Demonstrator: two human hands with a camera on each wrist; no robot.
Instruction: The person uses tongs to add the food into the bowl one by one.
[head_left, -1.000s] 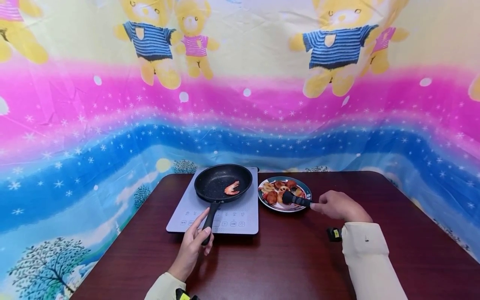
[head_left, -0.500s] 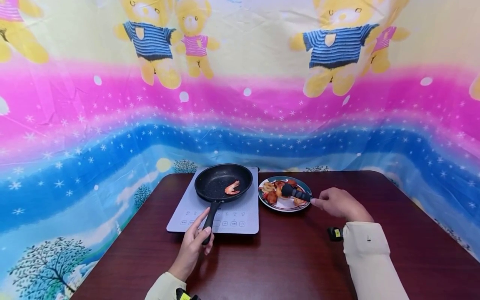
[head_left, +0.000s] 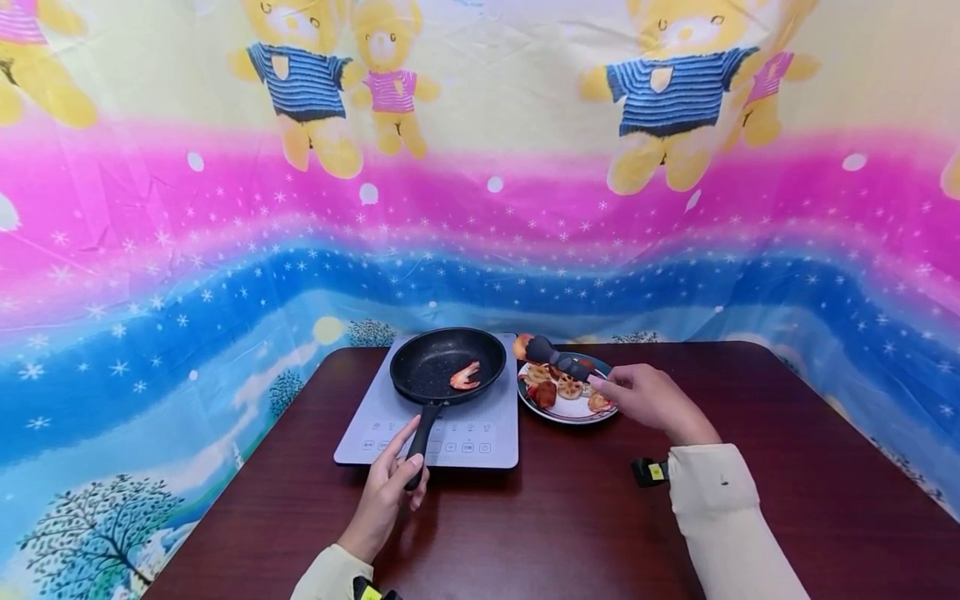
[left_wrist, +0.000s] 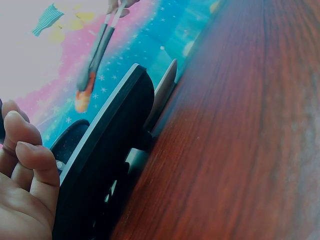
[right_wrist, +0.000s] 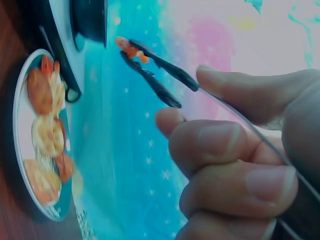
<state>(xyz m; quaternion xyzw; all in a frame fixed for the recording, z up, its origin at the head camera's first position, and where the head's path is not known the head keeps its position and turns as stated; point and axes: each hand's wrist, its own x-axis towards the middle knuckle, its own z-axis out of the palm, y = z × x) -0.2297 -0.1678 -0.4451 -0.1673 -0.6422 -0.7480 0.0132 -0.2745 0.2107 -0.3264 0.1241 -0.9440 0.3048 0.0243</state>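
My left hand (head_left: 378,496) holds the handle (head_left: 424,433) of a black frying pan (head_left: 427,367), which stands on a white induction cooktop. One shrimp (head_left: 465,376) lies in the pan, toward its right side. My right hand (head_left: 654,402) grips black-tipped metal tongs (head_left: 558,360), thumb on one arm and fingers round the other. Between the tips the tongs carry an orange-red piece of food (right_wrist: 130,48), raised above the plate's left edge. The plate (head_left: 573,408) beneath holds several food pieces, including lotus root slices (right_wrist: 48,135) and brown lumps (right_wrist: 40,91).
The induction cooktop (head_left: 360,417) has touch controls along its front and sits left of the plate. Dark reddish wood makes up the table (head_left: 555,517). Behind it hangs a patterned curtain (head_left: 495,208) with bears and snowflakes.
The tongs picked up a piece of food from the plate. My right hand has lifted it up and to the left, toward the pan. My left hand and the pan stay in place.
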